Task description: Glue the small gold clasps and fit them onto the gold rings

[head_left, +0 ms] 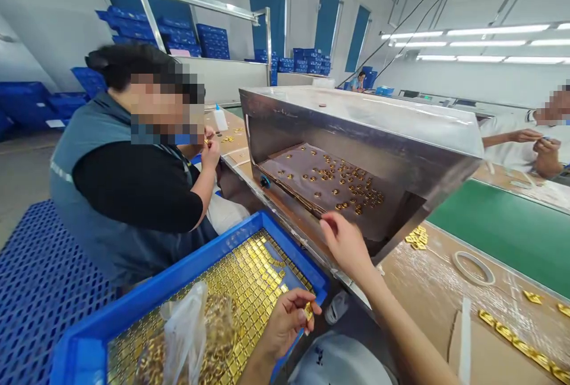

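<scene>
My left hand (288, 321) is closed in a pinch on a small shiny gold piece (308, 311), above the near corner of a blue tray (262, 218). My right hand (347, 243) reaches to the front opening of a metal box (289, 120). Its thumb and fingers are drawn together at the edge of the cardboard sheet (291, 193); what they grip there, if anything, is hidden. Many small gold rings (351, 177) lie scattered on that sheet inside the box. Rows of square gold pieces (249, 260) fill the tray, with a clear plastic bag (187, 325) of gold parts on top.
A co-worker (133, 195) sits at the left, hands raised around a small piece. Another person (529, 141) works across the green belt (512, 218). On the right of the bench lie a tape roll (473, 268), gold strips (521, 343) and a gold pile (417, 237).
</scene>
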